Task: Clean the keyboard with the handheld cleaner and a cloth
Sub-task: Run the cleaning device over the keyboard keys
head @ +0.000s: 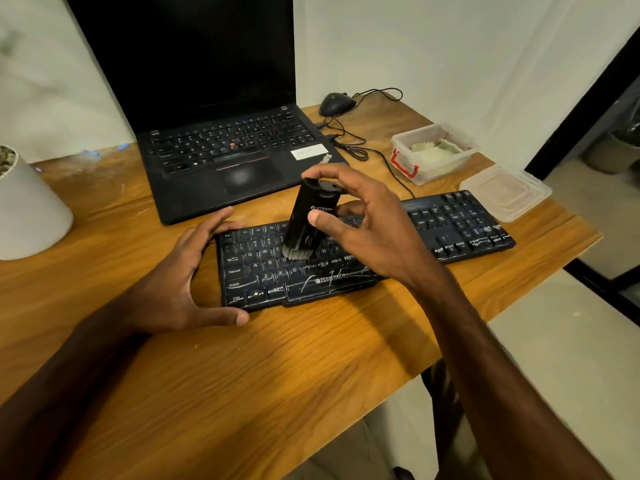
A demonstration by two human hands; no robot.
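A black keyboard (460, 226) with white scuff marks lies across the wooden desk (277, 358). My right hand (367, 230) grips the black handheld cleaner (311, 213) upright, its grey brush tip pressed on the keys left of centre. My left hand (187, 275) clasps the keyboard's left end, thumb at the front edge and fingers at the back edge. A pale cloth (434, 148) lies folded inside a clear plastic box (405, 147) at the back right.
An open black laptop (221, 143) stands behind the keyboard. A wired black mouse (336, 102) and its cable lie behind and to the right. The box's clear lid (505, 192) sits by the desk's right edge. A white pot (27, 206) stands at the left.
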